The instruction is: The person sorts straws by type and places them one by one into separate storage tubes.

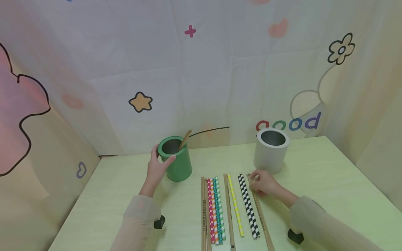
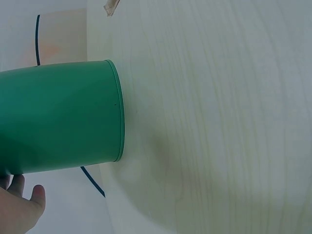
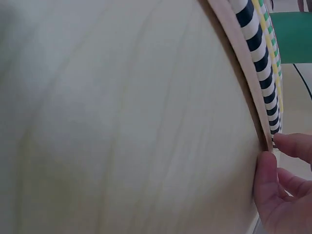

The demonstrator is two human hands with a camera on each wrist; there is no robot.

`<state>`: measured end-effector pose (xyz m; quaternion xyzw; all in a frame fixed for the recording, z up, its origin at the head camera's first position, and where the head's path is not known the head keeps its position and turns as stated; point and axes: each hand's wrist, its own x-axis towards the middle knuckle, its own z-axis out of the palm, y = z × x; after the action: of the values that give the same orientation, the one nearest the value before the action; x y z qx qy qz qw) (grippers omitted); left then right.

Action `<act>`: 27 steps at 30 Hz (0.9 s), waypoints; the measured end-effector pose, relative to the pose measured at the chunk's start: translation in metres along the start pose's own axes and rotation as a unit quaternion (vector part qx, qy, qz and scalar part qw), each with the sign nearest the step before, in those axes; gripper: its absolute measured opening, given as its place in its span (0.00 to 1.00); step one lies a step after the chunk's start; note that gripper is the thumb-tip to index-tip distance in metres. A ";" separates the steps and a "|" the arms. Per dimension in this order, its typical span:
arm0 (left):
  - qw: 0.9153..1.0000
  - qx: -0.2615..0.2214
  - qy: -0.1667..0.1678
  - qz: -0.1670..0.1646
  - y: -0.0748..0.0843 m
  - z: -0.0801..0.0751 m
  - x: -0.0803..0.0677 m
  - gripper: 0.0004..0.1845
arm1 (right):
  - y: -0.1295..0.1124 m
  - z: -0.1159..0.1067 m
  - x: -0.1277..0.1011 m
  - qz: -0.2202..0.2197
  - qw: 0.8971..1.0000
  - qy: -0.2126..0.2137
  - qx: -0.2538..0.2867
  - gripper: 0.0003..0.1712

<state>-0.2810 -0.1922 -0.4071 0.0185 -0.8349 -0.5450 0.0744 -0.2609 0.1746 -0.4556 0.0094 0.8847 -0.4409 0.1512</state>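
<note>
Left hand (image 1: 156, 167): fingers wrapped round green cup (image 1: 176, 158) (one wooden stick inside). Right hand (image 1: 263, 183): fingers pinching far end of wooden stick (image 1: 260, 212), beside black-checked straw (image 1: 248, 205) on tabletop (image 1: 314, 181).

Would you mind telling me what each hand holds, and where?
Left hand grips the green cup at its rim. Right hand pinches the far end of a wooden stick.
</note>
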 end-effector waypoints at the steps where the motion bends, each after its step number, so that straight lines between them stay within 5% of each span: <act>1: 1.000 0.000 0.000 -0.001 0.000 0.000 0.000 0.48 | 0.000 0.001 0.000 -0.003 1.000 0.003 -0.007 0.20; 12: 1.000 0.000 0.001 0.002 0.000 0.000 0.000 0.48 | -0.005 0.006 -0.001 -0.026 0.996 0.023 -0.079 0.20; 27: 1.000 -0.001 0.003 -0.004 0.001 0.000 0.000 0.48 | -0.009 0.003 0.001 -0.015 0.995 0.024 -0.097 0.23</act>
<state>-0.2807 -0.1916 -0.4058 0.0229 -0.8338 -0.5464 0.0750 -0.2619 0.1666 -0.4510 -0.0077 0.9268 -0.3548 0.1232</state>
